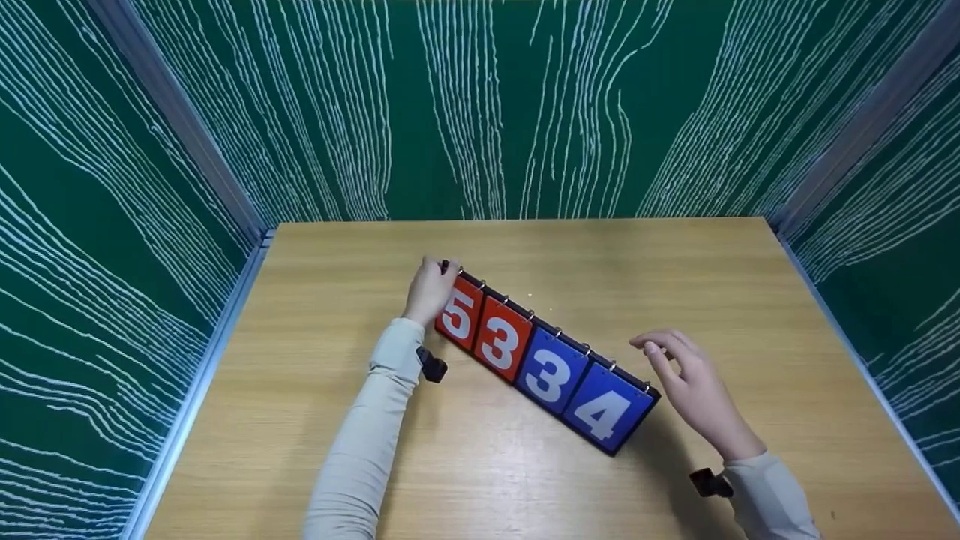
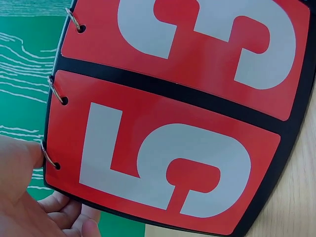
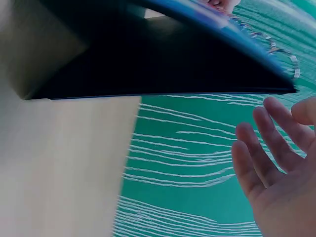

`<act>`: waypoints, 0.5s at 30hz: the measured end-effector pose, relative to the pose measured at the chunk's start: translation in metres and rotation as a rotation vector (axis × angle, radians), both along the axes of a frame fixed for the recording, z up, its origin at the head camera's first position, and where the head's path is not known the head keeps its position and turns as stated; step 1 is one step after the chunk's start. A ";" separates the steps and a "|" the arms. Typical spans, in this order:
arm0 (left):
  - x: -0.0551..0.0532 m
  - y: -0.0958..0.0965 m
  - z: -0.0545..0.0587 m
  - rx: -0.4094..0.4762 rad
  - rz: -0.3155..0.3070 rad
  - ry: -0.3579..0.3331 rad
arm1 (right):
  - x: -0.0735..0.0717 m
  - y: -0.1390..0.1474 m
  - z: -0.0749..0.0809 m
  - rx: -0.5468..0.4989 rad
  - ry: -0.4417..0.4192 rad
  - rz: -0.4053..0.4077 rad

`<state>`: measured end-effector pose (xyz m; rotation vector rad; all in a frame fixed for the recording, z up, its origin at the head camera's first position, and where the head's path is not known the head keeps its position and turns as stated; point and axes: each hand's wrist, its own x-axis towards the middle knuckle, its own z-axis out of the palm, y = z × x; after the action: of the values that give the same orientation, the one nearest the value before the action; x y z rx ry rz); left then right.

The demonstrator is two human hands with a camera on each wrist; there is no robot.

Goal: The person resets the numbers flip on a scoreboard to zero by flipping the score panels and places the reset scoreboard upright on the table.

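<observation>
A flip scoreboard [image 1: 534, 352] with a black backing lies slanted in the head view, its right end nearer to me. Two red cards read 5 and 3, two blue cards 3 and 4, all hung on metal rings along the top edge. My left hand [image 1: 431, 291] grips its top left corner; in the left wrist view, the thumb sits by the ring of the red 5 card [image 2: 163, 153] with fingers behind. Beside the right end, my right hand [image 1: 697, 390] holds nothing, fingers loosely bent. The right wrist view shows the scoreboard's dark underside [image 3: 173, 69] above that hand's fingertips.
A light wooden table [image 1: 337, 262] lies beneath. Green walls with white wavy lines [image 1: 465, 112] rise at the back and both sides, joined by grey metal posts [image 1: 184, 112]. Small black cameras [image 1: 432, 365] sit on both wrists.
</observation>
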<state>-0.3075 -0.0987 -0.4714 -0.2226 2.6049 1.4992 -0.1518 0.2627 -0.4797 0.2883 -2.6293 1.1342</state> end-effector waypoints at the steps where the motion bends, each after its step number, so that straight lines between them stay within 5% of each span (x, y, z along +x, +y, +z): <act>1: 0.000 0.000 0.000 -0.005 0.000 0.000 | -0.003 0.002 -0.004 -0.012 -0.027 0.005; 9: 0.000 0.000 0.002 -0.034 0.002 0.031 | -0.025 0.011 -0.038 -0.144 -0.275 0.068; 15: -0.003 0.000 -0.003 -0.058 0.001 0.073 | -0.031 0.014 -0.060 -0.124 -0.393 0.134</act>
<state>-0.3103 -0.0989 -0.4748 -0.1779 2.7085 1.4599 -0.1832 0.2772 -0.5396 0.2399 -2.8895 1.5288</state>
